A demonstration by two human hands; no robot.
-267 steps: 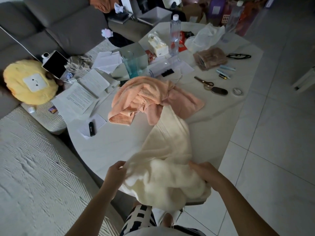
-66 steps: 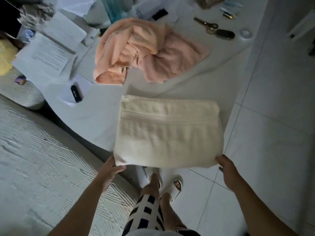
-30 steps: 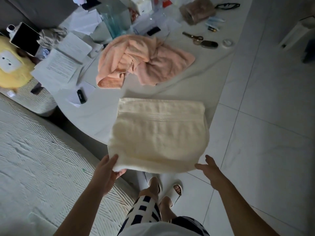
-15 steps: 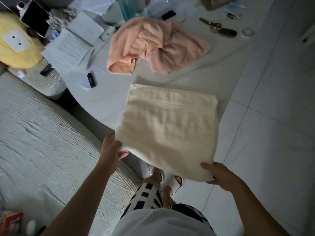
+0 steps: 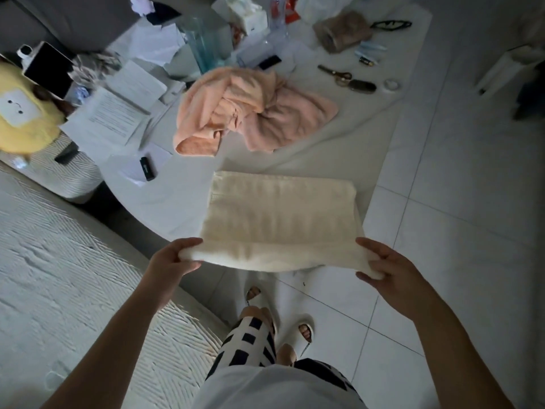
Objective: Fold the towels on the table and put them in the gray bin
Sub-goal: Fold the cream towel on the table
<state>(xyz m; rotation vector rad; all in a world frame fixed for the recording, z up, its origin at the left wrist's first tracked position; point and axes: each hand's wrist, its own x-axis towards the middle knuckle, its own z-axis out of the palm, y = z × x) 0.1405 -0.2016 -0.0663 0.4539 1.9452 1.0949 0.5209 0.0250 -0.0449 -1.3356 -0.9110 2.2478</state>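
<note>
Hands first: my left hand [image 5: 169, 261] and right hand [image 5: 386, 262] each pinch a near corner of the folded cream terry towel [image 5: 280, 219]. Its long axis runs left-right between them, far edge over the white table [image 5: 188, 202]. I see no gray bin.

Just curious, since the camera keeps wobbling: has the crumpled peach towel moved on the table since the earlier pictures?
No. The peach towel lies in the same crumpled heap, left of the scissors and beyond the small black stick.

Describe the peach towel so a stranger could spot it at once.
Start at the white table. Past the folded cream towel that both hands grip at its near corners, the peach towel lies crumpled mid-table, beside the papers. It is the only pinkish, unfolded cloth there.
</note>
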